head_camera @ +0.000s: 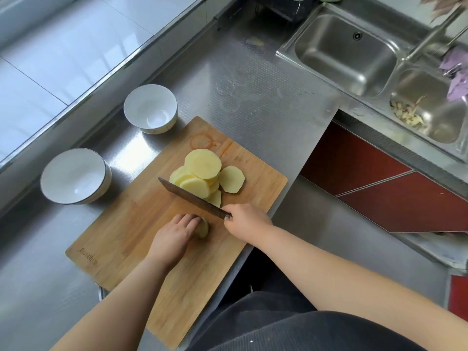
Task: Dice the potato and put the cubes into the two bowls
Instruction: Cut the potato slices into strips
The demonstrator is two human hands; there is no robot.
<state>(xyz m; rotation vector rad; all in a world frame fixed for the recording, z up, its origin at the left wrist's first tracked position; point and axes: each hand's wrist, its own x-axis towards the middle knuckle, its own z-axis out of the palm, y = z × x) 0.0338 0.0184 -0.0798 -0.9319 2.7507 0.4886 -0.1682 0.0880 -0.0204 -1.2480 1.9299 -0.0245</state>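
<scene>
While the right hand (247,219) grips the knife (192,197), the left hand (174,236) pins the potato end (203,228): small, firm, wet-slick, likely to skid.

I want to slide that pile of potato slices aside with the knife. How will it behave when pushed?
The potato slices lie overlapped and leaning, not squarely stacked, so a push would probably fan them out rather than move them together. The cut faces look moist, so they may slip over each other or cling to the knife. Being flat, they should not roll on the cutting board.
</scene>
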